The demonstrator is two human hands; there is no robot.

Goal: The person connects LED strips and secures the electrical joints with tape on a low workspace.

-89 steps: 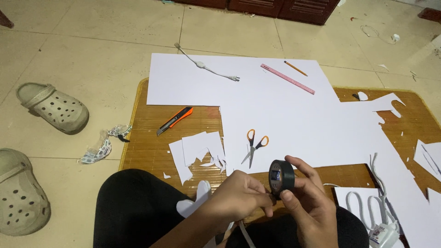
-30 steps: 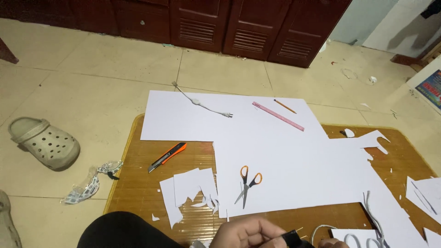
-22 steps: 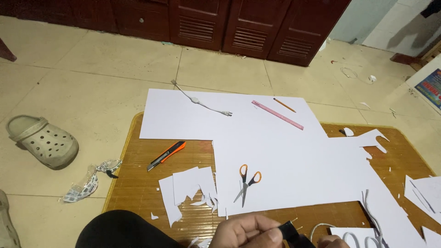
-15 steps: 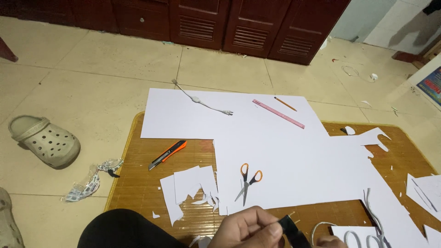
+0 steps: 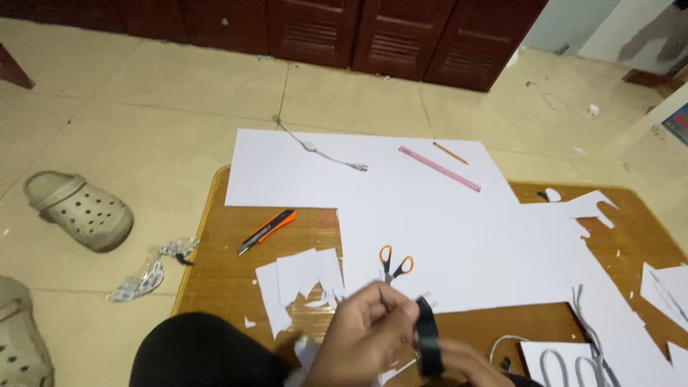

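Tiled floor, low wooden board [image 5: 222, 279] covered with white paper sheets [image 5: 459, 236]. Landmark: orange-handled scissors [image 5: 393, 265] on the paper. Just below them, left hand [image 5: 365, 337], blurred, fingers curled and pinching a black tape roll [image 5: 427, 347] held edge-on. Right hand [image 5: 466, 362] under the roll, mostly cut off; finger state cannot tell. Orange utility knife [image 5: 266, 231] left of the scissors, pink ruler [image 5: 438, 168] above.

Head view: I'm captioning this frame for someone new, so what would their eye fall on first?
Probably the big white paper sheets spread over the wooden mat, with orange-handled scissors on them. Next, at the bottom edge, the left hand and right hand on a black tape roll. A beige clog lies on the tiled floor at left.
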